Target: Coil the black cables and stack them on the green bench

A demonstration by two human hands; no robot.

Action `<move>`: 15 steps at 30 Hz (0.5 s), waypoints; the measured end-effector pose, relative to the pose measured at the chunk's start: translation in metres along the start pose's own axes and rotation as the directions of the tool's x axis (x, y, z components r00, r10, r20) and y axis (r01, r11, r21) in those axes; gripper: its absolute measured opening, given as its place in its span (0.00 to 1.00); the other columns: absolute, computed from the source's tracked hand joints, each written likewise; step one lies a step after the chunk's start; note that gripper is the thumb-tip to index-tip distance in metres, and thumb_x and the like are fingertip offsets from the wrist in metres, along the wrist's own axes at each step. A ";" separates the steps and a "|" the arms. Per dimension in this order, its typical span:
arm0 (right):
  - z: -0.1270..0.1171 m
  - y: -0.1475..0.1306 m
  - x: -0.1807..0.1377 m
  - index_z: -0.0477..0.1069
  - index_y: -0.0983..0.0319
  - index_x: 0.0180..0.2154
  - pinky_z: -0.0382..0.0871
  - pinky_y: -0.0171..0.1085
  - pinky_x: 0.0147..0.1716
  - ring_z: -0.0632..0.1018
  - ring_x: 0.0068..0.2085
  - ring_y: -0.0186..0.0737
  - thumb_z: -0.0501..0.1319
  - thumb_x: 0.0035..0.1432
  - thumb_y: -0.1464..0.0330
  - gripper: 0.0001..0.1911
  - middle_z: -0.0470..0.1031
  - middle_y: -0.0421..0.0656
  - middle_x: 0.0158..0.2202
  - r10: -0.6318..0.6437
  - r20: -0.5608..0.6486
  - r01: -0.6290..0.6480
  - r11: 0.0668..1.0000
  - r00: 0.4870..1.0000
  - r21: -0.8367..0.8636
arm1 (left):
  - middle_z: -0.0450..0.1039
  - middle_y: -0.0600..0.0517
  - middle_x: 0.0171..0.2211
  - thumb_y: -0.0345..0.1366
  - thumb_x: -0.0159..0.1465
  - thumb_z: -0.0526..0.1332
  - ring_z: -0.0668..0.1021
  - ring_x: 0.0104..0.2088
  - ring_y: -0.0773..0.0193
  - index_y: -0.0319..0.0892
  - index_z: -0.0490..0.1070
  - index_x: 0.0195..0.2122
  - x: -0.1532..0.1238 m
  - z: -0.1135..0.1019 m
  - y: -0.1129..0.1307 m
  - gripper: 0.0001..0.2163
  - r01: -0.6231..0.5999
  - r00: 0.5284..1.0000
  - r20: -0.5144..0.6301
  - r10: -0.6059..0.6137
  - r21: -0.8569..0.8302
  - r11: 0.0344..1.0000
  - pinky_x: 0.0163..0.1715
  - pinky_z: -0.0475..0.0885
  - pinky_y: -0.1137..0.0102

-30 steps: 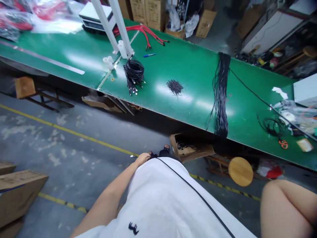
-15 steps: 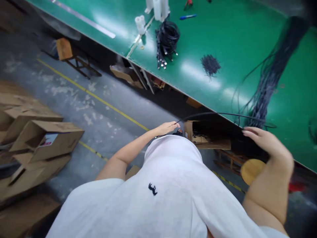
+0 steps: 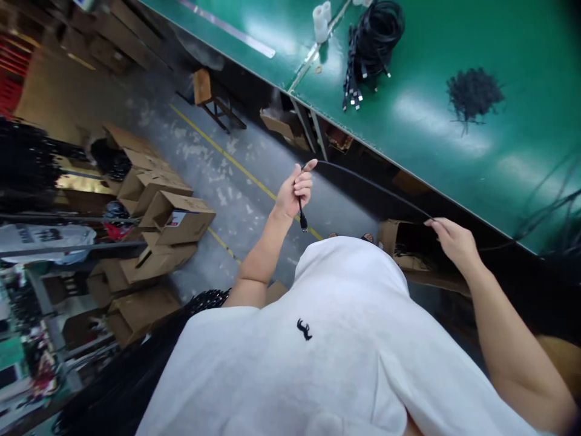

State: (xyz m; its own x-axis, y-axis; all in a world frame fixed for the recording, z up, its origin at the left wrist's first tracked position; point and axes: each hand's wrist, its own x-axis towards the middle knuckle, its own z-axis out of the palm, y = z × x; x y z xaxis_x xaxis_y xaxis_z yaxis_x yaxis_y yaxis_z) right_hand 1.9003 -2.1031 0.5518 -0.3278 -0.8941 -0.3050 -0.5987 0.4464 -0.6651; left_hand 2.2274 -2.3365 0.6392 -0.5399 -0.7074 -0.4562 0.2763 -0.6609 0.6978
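A thin black USB cable [image 3: 370, 181] arches between my two hands in front of my white shirt. My left hand [image 3: 295, 191] is closed around it near one end, and the plug [image 3: 304, 223] dangles below the fingers. Further along, my right hand [image 3: 454, 241] pinches the same cable between thumb and fingertips, and the cable runs on behind that hand toward the table's edge. On the green table [image 3: 422, 151] lies a coiled bundle of black cables [image 3: 379, 36] with metal plugs, and to its right a pile of short black pieces [image 3: 474, 94].
White cylinders [image 3: 320, 21] and a metal ruler [image 3: 231, 27] are on the table. More loose cables [image 3: 551, 212] lie at the right edge. A wooden stool [image 3: 202, 88] and open cardboard boxes [image 3: 177, 218] stand on the floor to the left. Another box [image 3: 390, 236] sits under the table.
The view has swung left. My left hand has risen and now grips the cable near its plug, which has come into sight. The right hand still pinches the cable.
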 end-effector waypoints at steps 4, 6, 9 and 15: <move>0.004 -0.031 -0.020 0.78 0.57 0.43 0.73 0.46 0.42 0.81 0.47 0.55 0.51 0.66 0.58 0.18 0.81 0.50 0.48 -0.276 0.280 0.328 0.931 0.920 -0.160 | 0.73 0.55 0.26 0.42 0.71 0.58 0.78 0.27 0.74 0.38 0.75 0.52 0.003 0.007 -0.029 0.15 0.055 0.997 0.026 -0.066 0.298 0.953 0.26 0.69 0.81; 0.005 -0.072 -0.024 0.78 0.57 0.46 0.73 0.42 0.41 0.82 0.44 0.49 0.50 0.68 0.57 0.20 0.82 0.47 0.46 -0.412 0.362 0.468 0.881 0.836 -0.078 | 0.80 0.48 0.37 0.46 0.66 0.64 0.82 0.39 0.65 0.37 0.75 0.53 -0.003 0.020 -0.054 0.19 0.063 0.966 0.193 -0.173 0.473 0.879 0.40 0.75 0.72; -0.001 -0.122 -0.013 0.78 0.58 0.42 0.68 0.37 0.36 0.81 0.40 0.43 0.48 0.69 0.58 0.21 0.82 0.44 0.41 -0.452 0.259 0.492 0.862 0.854 -0.118 | 0.81 0.43 0.45 0.53 0.63 0.64 0.80 0.48 0.59 0.38 0.76 0.50 -0.016 0.037 -0.076 0.24 0.016 0.868 0.388 -0.309 0.600 0.800 0.52 0.72 0.65; -0.009 -0.147 0.005 0.72 0.60 0.32 0.56 0.34 0.28 0.75 0.31 0.37 0.52 0.67 0.59 0.17 0.79 0.43 0.33 -0.462 0.243 0.506 0.846 0.853 -0.169 | 0.72 0.53 0.26 0.59 0.62 0.62 0.75 0.27 0.69 0.37 0.72 0.34 -0.019 0.048 -0.073 0.24 0.105 0.774 0.446 -0.450 0.611 0.785 0.35 0.72 0.69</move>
State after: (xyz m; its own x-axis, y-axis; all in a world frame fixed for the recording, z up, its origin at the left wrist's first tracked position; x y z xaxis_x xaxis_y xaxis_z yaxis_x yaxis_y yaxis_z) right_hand 1.9804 -2.1727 0.6546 0.1747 -0.9775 -0.1184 -0.7959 -0.0694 -0.6015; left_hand 2.1796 -2.2627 0.6235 -0.8966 -0.1378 -0.4208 -0.3252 -0.4399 0.8371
